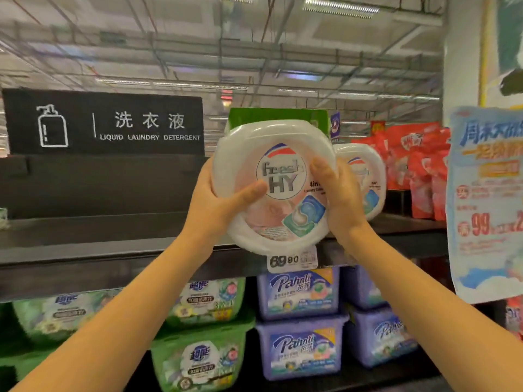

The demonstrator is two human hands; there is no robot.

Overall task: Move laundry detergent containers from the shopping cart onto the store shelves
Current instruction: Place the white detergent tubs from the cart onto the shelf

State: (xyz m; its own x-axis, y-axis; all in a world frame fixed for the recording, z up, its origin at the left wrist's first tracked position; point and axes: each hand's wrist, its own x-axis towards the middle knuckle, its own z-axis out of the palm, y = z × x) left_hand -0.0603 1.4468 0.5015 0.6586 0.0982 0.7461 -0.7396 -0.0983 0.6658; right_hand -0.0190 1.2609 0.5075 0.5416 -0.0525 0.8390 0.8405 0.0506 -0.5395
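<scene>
We hold the white detergent tub (278, 188) above the front edge of the upper shelf (113, 250). Left hand (218, 207) fingers grasp its left rim; right hand (339, 199) fingers grasp its right rim.

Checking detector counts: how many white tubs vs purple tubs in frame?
White tubs: 2, one held, one behind it
Purple tubs: 4
Total: 6
</scene>
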